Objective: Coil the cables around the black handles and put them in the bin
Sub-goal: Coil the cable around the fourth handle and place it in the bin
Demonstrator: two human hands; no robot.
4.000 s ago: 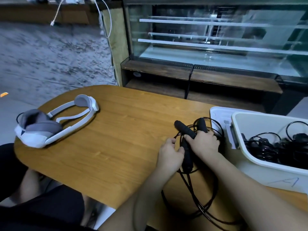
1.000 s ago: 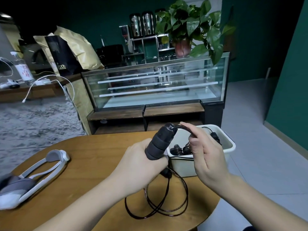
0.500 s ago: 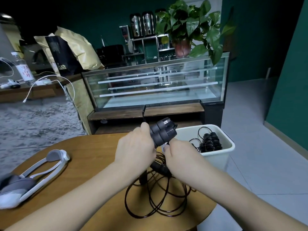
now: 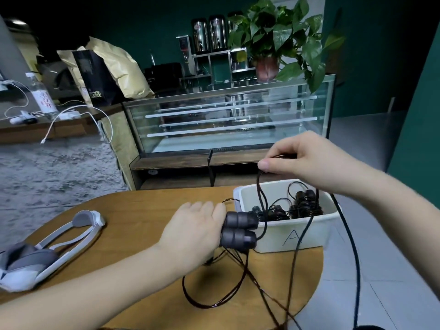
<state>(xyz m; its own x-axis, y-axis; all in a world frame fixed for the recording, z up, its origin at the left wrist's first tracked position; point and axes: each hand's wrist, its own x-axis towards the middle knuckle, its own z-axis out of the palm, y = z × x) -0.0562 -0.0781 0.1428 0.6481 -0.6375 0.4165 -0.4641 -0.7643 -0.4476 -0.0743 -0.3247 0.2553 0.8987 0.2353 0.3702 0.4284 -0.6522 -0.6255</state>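
the left hand (image 4: 197,225) grips the two handles (image 4: 239,231) side by side, fingers curled round them, their butt ends pointing at the bin (image 4: 285,236) and nearly touching its near wall. the right hand (image 4: 302,158) is raised above the bin's far edge, thumb and fingers pinching the cable (image 4: 260,194), which drops from the pinch in a taut line past the bin's inside and down to the handles.

half a second ago both hands were together in front of the bin, the right one low by the handles; now the right hand has gone up and away, drawing out a length of cable, and the left has turned the handles flat toward the bin. i read this as the pull before a wrap: slack is being taken up so a turn can be laid round the handles.

much cable is not yet wound. loose loops lie on the table (image 4: 133,210) just in front of the bin, under the left wrist, and strands run off the table's near edge. another strand hangs down the bin's right side.

inside the bin, coiled sets (image 4: 304,206) already lie. well left of the bin, a headset (image 4: 47,251) rests on the table.
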